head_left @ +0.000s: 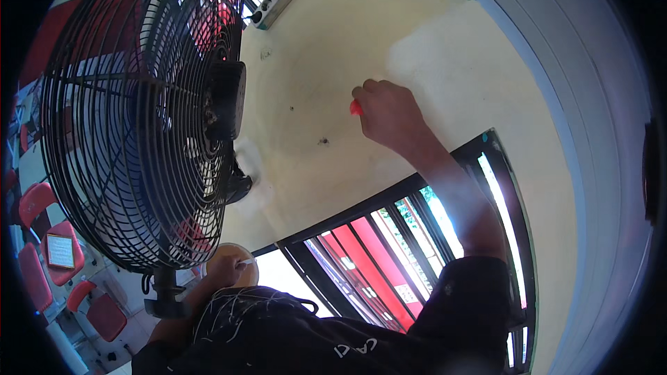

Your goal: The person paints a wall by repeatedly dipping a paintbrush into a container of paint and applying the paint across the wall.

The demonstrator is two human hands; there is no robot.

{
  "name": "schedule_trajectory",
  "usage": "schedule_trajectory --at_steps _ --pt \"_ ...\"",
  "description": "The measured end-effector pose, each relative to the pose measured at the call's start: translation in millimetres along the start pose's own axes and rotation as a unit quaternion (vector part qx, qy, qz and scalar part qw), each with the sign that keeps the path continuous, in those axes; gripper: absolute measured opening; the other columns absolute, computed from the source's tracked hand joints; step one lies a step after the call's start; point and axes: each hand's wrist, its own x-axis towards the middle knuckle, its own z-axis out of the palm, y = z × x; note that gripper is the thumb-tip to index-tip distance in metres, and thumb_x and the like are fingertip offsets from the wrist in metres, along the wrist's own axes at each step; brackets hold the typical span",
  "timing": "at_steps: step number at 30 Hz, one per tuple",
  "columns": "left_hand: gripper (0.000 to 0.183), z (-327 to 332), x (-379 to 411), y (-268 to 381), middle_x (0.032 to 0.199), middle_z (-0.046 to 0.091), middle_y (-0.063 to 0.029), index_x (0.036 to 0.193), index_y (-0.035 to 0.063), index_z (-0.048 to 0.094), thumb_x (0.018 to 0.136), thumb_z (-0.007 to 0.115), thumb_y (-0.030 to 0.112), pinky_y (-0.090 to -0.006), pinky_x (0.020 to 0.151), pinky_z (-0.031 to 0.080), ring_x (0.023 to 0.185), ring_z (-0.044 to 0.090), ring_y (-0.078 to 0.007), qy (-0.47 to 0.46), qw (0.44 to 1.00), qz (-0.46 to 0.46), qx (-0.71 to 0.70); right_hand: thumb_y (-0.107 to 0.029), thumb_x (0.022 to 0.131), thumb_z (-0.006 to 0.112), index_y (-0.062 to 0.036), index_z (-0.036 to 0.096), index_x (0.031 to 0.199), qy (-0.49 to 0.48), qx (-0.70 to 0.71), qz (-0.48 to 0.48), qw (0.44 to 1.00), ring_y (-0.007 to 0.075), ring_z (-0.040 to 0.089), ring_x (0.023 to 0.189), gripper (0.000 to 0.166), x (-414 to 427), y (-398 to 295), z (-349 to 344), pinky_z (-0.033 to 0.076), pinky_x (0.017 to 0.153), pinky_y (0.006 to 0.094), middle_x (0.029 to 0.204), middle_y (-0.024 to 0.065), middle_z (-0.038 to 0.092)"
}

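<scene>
My right hand (391,114) is raised in front of the cream wall (323,78), its fingers closed on a small bright red object (356,108). Most of that object is hidden, so its kind cannot be told. Low on the left, my left hand (226,272) is at a round container (254,273) with tan contents, its fingers closed on a thin whitish piece, perhaps a handle. Paler patches and small dark marks show on the wall.
A black caged fan (156,130) stands close on the left. A power strip (276,2) is on the wall above. Dark-framed louvre windows (365,265) lie below my right arm. Red chairs (107,317) are far below left, one bearing a framed sheet (60,251).
</scene>
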Motion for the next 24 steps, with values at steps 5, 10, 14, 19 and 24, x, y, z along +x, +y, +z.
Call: schedule_trajectory --at_steps 5,10,14,19,24 --pt "0.031 3.1 -0.5 -0.5 0.077 0.063 -0.0211 0.089 -0.0018 0.062 0.085 0.056 0.028 -0.0445 0.067 0.047 0.073 0.061 -0.037 -0.027 1.0 0.004 -0.002 -0.021 0.081 0.051 -0.0005 0.058 0.068 0.176 0.152 0.281 0.931 0.0361 0.059 0.067 0.026 -0.7 80.5 -43.2 0.047 0.061 0.0437 0.067 0.0205 0.058" --pt "0.031 4.2 4.1 -7.2 0.076 0.063 -0.0203 0.091 -0.0014 0.062 0.085 0.056 0.028 -0.0446 0.067 0.047 0.073 0.061 -0.0373 -0.024 1.0 0.0 0.018 -0.012 0.077 0.054 -0.0067 0.062 0.076 0.306 -0.05 0.161 0.937 0.0293 0.06 0.067 0.01 1.0 81.1 -66.8 0.049 0.06 0.0391 0.074 0.0104 0.061" --pt "0.031 4.5 0.1 -9.2 0.077 0.063 -0.021 0.09 -0.0015 0.062 0.085 0.055 0.028 -0.0446 0.067 0.048 0.073 0.062 -0.0374 -0.006 1.0 -0.003 0.007 -0.01 0.076 0.052 -0.0094 0.062 0.075 0.066 0.032 0.016 0.997 0.0278 0.06 0.069 0.01 1.4 11.9 -10.7 0.049 0.063 0.0395 0.075 0.0096 0.059" --pt "0.031 -0.2 -2.3 5.8 0.08 0.063 -0.0223 0.092 -0.0012 0.063 0.086 0.055 0.028 -0.0438 0.067 0.048 0.075 0.062 -0.0377 -0.033 0.999 0.008 0.0 -0.029 0.082 0.048 0.0007 0.058 0.068 0.155 0.201 0.23 0.939 0.0387 0.06 0.067 0.034 26.0 92.7 -38.2 0.047 0.059 0.0459 0.067 0.0225 0.06" --pt "0.032 -7.9 -5.0 13.9 0.085 0.063 -0.0226 0.09 -0.0046 0.061 0.086 0.055 0.026 -0.0414 0.073 0.046 0.082 0.062 -0.0338 -0.038 0.999 -0.012 0.001 -0.021 0.075 0.06 -0.005 0.063 0.08 0.23 0.075 0.277 0.93 0.0325 0.061 0.072 0.017 37.3 154.4 -103.9 0.048 0.065 0.0393 0.074 0.0151 0.063"
